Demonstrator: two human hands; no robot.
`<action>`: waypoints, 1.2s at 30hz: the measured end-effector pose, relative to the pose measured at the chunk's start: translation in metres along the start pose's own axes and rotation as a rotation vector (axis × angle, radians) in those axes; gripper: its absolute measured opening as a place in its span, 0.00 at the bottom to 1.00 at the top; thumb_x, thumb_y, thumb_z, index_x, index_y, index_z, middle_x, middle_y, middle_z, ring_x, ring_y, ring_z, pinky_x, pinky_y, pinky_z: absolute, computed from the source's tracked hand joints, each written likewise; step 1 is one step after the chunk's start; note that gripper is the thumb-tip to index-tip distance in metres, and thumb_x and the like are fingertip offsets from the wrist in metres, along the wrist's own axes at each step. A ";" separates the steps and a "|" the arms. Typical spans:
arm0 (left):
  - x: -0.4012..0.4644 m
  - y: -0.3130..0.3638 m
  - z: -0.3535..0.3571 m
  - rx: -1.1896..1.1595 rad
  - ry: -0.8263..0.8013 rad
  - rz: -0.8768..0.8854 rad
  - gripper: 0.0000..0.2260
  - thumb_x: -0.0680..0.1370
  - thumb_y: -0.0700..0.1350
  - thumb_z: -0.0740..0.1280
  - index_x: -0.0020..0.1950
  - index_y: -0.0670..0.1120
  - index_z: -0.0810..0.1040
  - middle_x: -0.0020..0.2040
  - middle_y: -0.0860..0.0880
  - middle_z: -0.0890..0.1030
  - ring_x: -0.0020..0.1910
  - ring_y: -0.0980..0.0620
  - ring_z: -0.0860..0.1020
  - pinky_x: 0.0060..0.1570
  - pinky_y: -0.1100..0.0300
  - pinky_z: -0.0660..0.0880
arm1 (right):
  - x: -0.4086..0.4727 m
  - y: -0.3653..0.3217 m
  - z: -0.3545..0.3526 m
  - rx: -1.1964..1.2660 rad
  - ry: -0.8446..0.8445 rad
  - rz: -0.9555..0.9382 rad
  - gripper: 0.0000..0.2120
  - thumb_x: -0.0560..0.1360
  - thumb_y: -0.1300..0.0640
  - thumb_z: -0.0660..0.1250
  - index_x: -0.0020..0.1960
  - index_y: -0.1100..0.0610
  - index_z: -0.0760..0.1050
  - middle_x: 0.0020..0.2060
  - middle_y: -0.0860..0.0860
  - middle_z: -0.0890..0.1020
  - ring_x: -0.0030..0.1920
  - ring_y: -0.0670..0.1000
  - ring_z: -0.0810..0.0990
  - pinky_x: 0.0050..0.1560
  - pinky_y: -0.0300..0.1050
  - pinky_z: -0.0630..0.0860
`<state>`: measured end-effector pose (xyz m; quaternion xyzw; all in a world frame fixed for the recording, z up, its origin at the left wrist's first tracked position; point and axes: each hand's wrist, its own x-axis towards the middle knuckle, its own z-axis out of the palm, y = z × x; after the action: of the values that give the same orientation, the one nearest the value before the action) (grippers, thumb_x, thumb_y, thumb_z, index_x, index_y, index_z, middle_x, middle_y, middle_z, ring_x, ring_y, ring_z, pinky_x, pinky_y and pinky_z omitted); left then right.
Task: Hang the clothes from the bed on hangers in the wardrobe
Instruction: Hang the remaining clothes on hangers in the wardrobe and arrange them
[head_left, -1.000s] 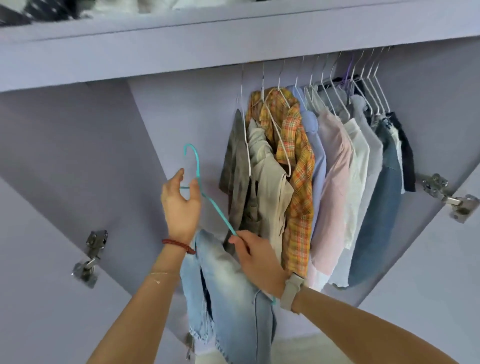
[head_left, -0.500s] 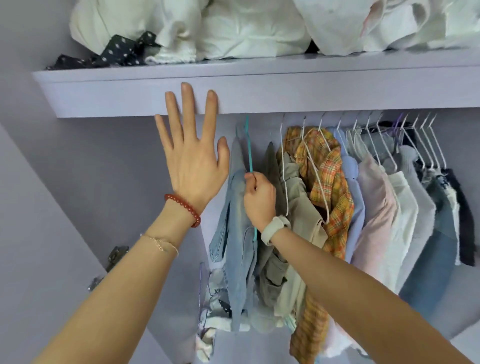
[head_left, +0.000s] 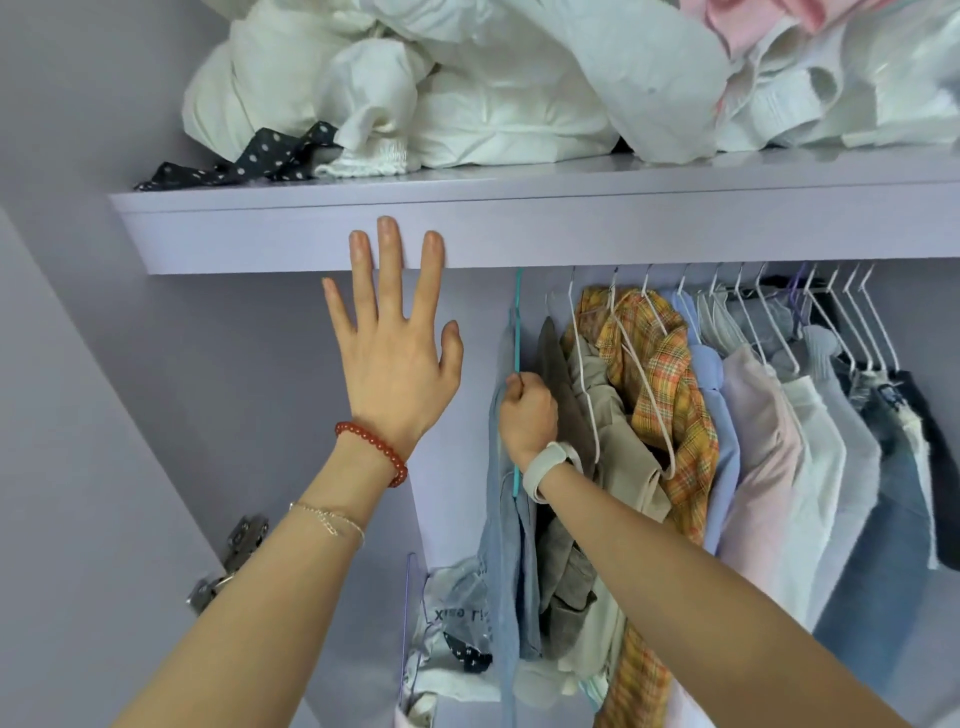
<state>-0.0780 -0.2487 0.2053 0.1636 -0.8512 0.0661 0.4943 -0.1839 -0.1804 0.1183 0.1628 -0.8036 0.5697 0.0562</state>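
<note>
A teal hanger (head_left: 517, 322) carrying pale blue jeans (head_left: 503, 566) hangs at the left end of the wardrobe's clothes row, its hook reaching up behind the shelf front. My right hand (head_left: 527, 413) grips the hanger's neck in a fist. My left hand (head_left: 395, 343) is raised with straight spread fingers, the fingertips lying against the lilac shelf front (head_left: 675, 234). Just right of the jeans hang a grey-beige garment (head_left: 602, 457) and an orange plaid shirt (head_left: 660, 379) on white hangers.
More shirts and jeans (head_left: 810, 467) fill the row to the right. White bedding and a dotted dark cloth (head_left: 249, 163) are piled on the shelf. A plastic bag (head_left: 457, 608) and loose items lie low in the wardrobe. A door hinge (head_left: 234, 561) sits at left.
The jeans on the teal hanger went up from in front of me to the row's left end. My left hand let go of the hook and now lies flat on the shelf front.
</note>
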 end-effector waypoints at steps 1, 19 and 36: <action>-0.001 0.000 -0.002 -0.013 -0.013 -0.006 0.33 0.73 0.45 0.62 0.76 0.48 0.52 0.76 0.39 0.52 0.74 0.37 0.49 0.68 0.35 0.51 | -0.003 -0.001 -0.001 -0.008 -0.032 -0.002 0.14 0.80 0.58 0.54 0.55 0.67 0.72 0.50 0.65 0.79 0.51 0.65 0.76 0.45 0.50 0.70; -0.219 0.079 0.016 -0.391 -0.592 0.175 0.21 0.74 0.48 0.53 0.60 0.42 0.76 0.61 0.40 0.76 0.62 0.42 0.72 0.57 0.37 0.69 | -0.215 0.137 -0.170 -0.721 0.128 -0.168 0.22 0.74 0.56 0.52 0.64 0.61 0.71 0.60 0.60 0.76 0.60 0.63 0.74 0.58 0.64 0.70; -0.496 0.342 -0.223 -0.941 -1.221 1.369 0.21 0.70 0.50 0.56 0.52 0.40 0.80 0.48 0.42 0.82 0.44 0.43 0.82 0.42 0.44 0.78 | -0.740 0.169 -0.316 -0.780 0.835 1.199 0.23 0.70 0.53 0.51 0.57 0.60 0.77 0.54 0.59 0.80 0.57 0.62 0.78 0.55 0.63 0.73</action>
<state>0.2143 0.2388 -0.0943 -0.5607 -0.8077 -0.1009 -0.1519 0.4269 0.3114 -0.1283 -0.5494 -0.8071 0.1970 0.0890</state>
